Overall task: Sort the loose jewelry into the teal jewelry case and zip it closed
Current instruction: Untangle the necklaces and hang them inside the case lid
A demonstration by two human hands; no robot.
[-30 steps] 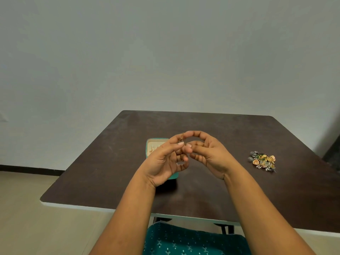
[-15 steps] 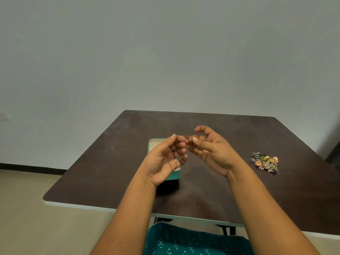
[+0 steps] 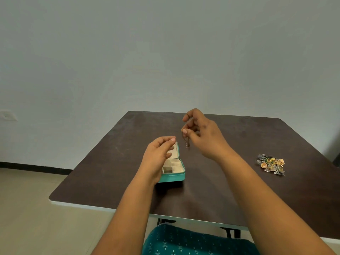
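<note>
The teal jewelry case (image 3: 173, 177) lies open on the dark table (image 3: 202, 197), its cream lid (image 3: 176, 150) standing up and its cream compartments showing. My left hand (image 3: 158, 155) hovers over the case's left side with loosely curled fingers. Its fingertips are close to the lid's top edge, and I see nothing in it. My right hand (image 3: 201, 134) is raised right of the lid and pinches a small dangling piece of jewelry (image 3: 186, 144). A pile of loose gold and silver jewelry (image 3: 270, 164) lies at the table's right.
A teal patterned cloth (image 3: 184, 242) shows below the table's near edge. Dark table legs (image 3: 229, 233) are visible under it. A pale wall stands behind the table, with beige floor to the left.
My hands have come apart. The right hand rose and moved right with the small piece hanging from it; the left hand dropped toward the case, which now shows open.
</note>
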